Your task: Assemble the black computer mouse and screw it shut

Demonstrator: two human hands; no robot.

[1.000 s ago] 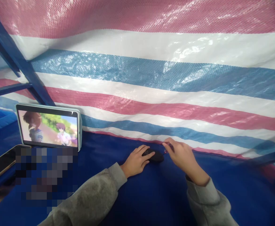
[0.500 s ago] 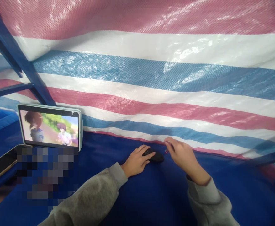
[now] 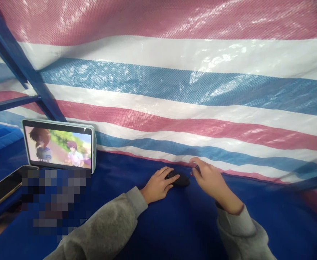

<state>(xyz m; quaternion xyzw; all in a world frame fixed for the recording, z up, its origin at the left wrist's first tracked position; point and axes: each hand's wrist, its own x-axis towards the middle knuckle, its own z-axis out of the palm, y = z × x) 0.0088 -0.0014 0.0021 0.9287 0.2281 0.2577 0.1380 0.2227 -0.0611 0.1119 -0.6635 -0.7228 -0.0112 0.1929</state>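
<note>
A black computer mouse (image 3: 182, 180) lies on the blue tabletop (image 3: 171, 231), its far side partly covered by fingers. From the left, my left hand (image 3: 158, 184) holds it, with the fingers over and around its body. Just right of the mouse, my right hand (image 3: 207, 177) is raised with thumb and index finger curled into a pinch. A small red and dark bit shows by those fingertips, too small and blurred to name. The two hands stay apart.
At the left a tablet (image 3: 58, 144) in a pale case stands upright, playing an animation. A phone (image 3: 5, 187) lies in front of it, beside a pixelated patch. A blue tray (image 3: 3, 139) sits far left. A striped tarp (image 3: 174, 83) hangs behind the table.
The fingers of my right hand have shifted slightly by the mouse's end. My left hand keeps its place on the mouse. Lettering has appeared on the tablet's screen.
</note>
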